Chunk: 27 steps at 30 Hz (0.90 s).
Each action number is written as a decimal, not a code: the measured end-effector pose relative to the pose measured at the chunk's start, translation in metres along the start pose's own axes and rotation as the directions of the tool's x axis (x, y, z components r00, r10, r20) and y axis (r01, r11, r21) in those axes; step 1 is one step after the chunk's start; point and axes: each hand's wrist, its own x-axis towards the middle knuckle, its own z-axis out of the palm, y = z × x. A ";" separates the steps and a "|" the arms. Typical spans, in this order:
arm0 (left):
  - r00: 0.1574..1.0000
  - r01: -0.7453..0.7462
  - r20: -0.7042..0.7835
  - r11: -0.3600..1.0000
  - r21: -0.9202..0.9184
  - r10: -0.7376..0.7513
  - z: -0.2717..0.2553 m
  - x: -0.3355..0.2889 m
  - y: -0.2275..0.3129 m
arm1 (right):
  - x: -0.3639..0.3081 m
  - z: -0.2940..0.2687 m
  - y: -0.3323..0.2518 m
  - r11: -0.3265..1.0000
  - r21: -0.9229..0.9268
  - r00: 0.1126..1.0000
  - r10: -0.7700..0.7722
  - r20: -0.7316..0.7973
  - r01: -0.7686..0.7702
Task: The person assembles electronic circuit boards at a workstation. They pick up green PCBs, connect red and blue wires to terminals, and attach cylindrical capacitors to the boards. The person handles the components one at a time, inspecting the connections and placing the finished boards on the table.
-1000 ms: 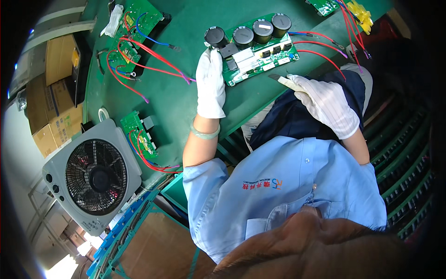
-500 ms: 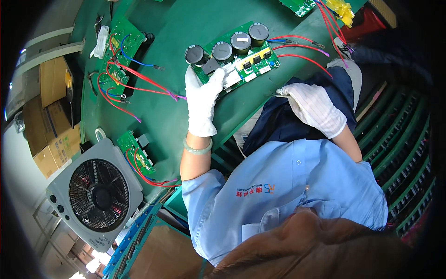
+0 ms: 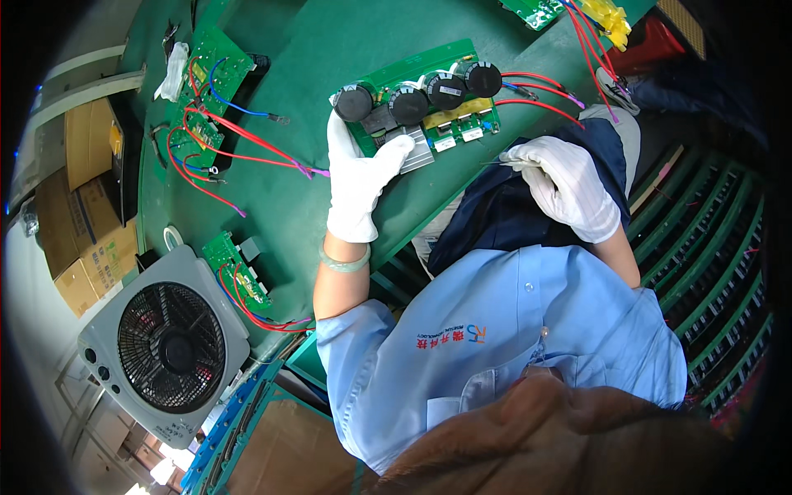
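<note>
Wired circuit board gripped at one end by the gloved left hand

A green circuit board [image 3: 429, 124] is held over the near part of the green table [image 3: 272, 198] by the left hand [image 3: 355, 181], which is clamped on the board's left end with the thumb laid across the silver heat sink [image 3: 419, 153]. The board is tilted, so that the sides of its four black capacitors [image 3: 445, 91] are shown. Whether its lower edge is touching the table cannot be told. From its right end, red wires [image 3: 544, 101] are trailed toward the table's edge.

A thin tool [image 3: 492, 163] is pinched between the thumb and fingers of the right hand [image 3: 569, 186], also gloved in white. It is held just below the board and apart from it, above the dark apron [image 3: 495, 210]; its exact kind cannot be told.

On the left of the table, a larger wired board [image 3: 235, 54] is placed beside a white cloth [image 3: 173, 73]. Nearer the person, a smaller board [image 3: 221, 252] is set close to the grey fan [image 3: 177, 351]. At the upper right, another board [image 3: 528, 10] is partly cut off by the frame, with a yellow bundle [image 3: 609, 21] seen beside it.
</note>
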 end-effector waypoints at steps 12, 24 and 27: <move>1.000 -0.010 0.019 1.000 -0.009 0.010 0.000 0.001 0.000 | 0.017 0.001 -0.004 0.992 -0.094 0.996 0.079 -0.051 -0.083; 1.000 0.003 0.009 1.000 0.021 -0.003 0.001 -0.001 0.002 | 0.023 0.010 -0.003 0.845 -0.520 0.988 -0.152 -0.004 0.127; 1.000 -0.025 0.002 0.998 0.052 0.025 0.001 -0.002 0.002 | 0.023 0.008 -0.004 0.851 -0.513 0.992 -0.121 0.019 0.114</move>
